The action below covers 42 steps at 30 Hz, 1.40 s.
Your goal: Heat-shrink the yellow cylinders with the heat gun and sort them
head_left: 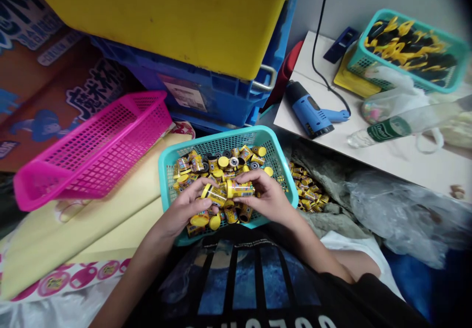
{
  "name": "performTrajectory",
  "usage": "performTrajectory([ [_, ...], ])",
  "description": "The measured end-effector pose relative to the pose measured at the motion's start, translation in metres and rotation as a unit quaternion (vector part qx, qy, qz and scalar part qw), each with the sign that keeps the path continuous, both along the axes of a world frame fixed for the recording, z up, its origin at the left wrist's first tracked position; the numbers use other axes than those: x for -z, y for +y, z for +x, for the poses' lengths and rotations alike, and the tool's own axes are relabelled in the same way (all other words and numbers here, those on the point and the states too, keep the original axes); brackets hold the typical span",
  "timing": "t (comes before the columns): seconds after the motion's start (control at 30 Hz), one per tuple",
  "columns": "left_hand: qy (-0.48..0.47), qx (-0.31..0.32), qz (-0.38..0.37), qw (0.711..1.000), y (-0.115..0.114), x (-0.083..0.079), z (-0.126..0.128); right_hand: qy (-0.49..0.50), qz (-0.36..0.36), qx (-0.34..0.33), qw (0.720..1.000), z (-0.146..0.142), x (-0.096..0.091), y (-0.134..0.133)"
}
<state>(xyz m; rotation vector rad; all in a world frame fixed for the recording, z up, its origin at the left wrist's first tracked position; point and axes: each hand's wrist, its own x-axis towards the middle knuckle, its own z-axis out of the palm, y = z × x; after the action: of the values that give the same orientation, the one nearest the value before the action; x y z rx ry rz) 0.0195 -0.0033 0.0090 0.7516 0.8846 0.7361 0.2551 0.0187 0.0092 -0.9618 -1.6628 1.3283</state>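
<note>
My left hand [194, 201] is closed around a small yellow-labelled bottle [215, 195], which lies tilted between its fingers. Another small bottle [240, 189], with a yellow cap and a printed label, is gripped on its side by my right hand [266, 196]. The two bottles meet or nearly meet end to end; I cannot tell whether they touch. Both hands are over a turquoise basket [276, 143] that sits by my lap. Inside it lie several more such small bottles [197, 163], some showing yellow caps and others dark round ends.
A pink basket [106, 143] stands at left on cream sheeting [110, 224]. Blue and yellow crates [177, 18] rise ahead. On the right table are a blue heat gun [309, 109], a plastic bottle [391, 129] and a turquoise basket [409, 79]. Below is a sack of bottles [308, 190].
</note>
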Motion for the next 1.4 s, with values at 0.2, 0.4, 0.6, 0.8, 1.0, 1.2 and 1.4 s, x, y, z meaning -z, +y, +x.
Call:
performTrajectory([
  [0.2,0.052,0.013,0.027,0.998,0.0,-0.005,0.004,-0.001,0.036,0.001,0.999,0.002,0.005,-0.003],
  [0.4,0.062,-0.004,0.038,0.997,0.001,-0.013,0.01,-0.06,0.091,0.062,0.992,0.018,-0.007,0.001],
  [0.6,0.034,-0.031,0.005,0.999,-0.002,-0.019,0.012,-0.239,0.03,0.171,0.955,0.11,-0.042,0.012],
  [0.8,-0.036,-0.082,-0.068,0.994,0.0,-0.019,0.018,-0.427,-0.192,0.192,0.863,0.21,-0.032,0.0],
  [1.0,-0.035,-0.065,-0.111,0.991,0.006,-0.021,0.03,-0.37,-0.185,0.194,0.89,0.207,-0.019,-0.007],
  [1.2,-0.023,-0.003,-0.108,0.994,0.016,-0.026,0.056,-0.336,-0.106,0.251,0.902,0.183,-0.038,-0.005],
  [1.4,0.125,0.025,-0.038,0.991,0.031,-0.023,0.055,-0.267,-0.057,0.277,0.921,0.184,-0.048,-0.014],
])
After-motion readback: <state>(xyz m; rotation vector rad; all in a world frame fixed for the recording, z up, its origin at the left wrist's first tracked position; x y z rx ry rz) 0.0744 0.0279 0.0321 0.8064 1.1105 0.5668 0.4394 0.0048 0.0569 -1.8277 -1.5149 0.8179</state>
